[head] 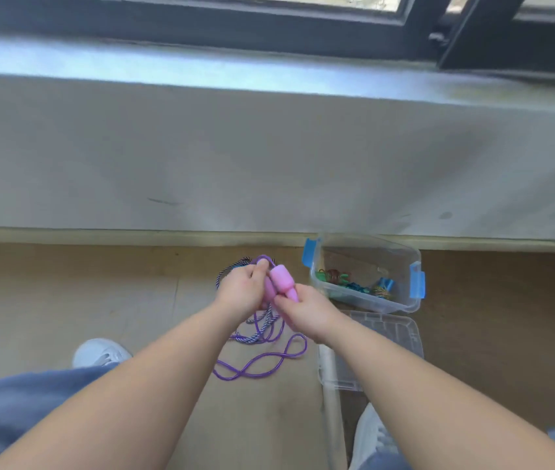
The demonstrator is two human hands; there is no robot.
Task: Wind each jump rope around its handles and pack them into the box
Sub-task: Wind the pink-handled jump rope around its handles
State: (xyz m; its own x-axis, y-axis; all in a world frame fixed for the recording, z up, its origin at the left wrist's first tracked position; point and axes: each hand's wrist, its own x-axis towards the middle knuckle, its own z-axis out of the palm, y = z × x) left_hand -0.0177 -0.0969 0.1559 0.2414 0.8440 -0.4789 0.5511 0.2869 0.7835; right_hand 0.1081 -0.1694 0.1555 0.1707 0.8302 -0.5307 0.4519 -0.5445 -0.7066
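My left hand (242, 288) grips one pink handle (270, 289) of a purple jump rope and pinches a loop of its cord near the top. My right hand (306, 310) holds the second pink handle (284, 278) by its narrow end, side by side with the first. The purple cord (262, 359) trails in loose loops on the floor below my hands. A blue-and-white braided rope (259, 329) lies on the floor under my hands, partly hidden. The clear plastic box (401, 262) with blue latches stands to the right, holding green, blue and orange wound ropes (354, 284).
The box's clear lid (401, 337) lies on the floor just in front of the box. A grey wall below a window sill runs across the back. My white shoes (99, 352) and blue trouser legs frame the wooden floor at the bottom.
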